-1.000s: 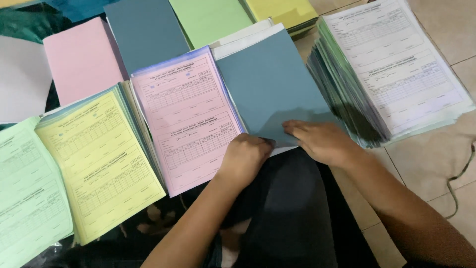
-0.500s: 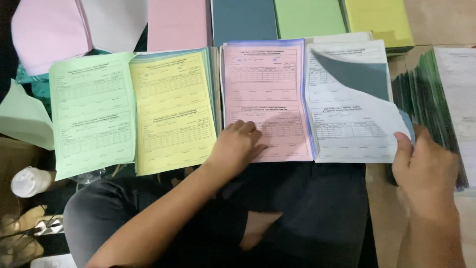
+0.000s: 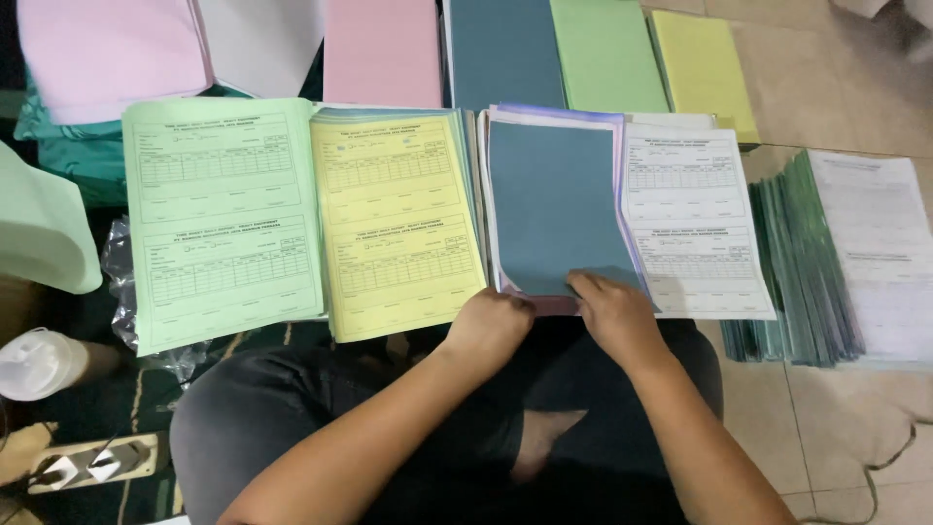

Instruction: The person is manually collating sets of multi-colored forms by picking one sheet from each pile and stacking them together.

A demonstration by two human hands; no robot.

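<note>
I sit cross-legged before a row of printed form stacks: green (image 3: 225,219), yellow (image 3: 398,224), a pink stack now covered by a plain blue-grey sheet (image 3: 554,204), and white (image 3: 695,224). My left hand (image 3: 491,326) rests at the bottom edge of that covered stack, fingers curled against the paper's lower left corner. My right hand (image 3: 617,311) presses flat on the blue-grey sheet's lower right edge. Both hands touch the sheet; neither lifts it.
Plain coloured paper stacks lie behind: pink (image 3: 384,49), blue-grey (image 3: 505,49), green (image 3: 607,53), yellow (image 3: 700,68). A thick fanned pile of assembled sets (image 3: 826,262) lies at right on the tiled floor. A power strip (image 3: 87,465) and white bottle (image 3: 34,362) sit at left.
My right hand carried the blue-grey sheet from the white stack over onto the pink stack and laid it flat. My left hand stayed at that stack's bottom edge.
</note>
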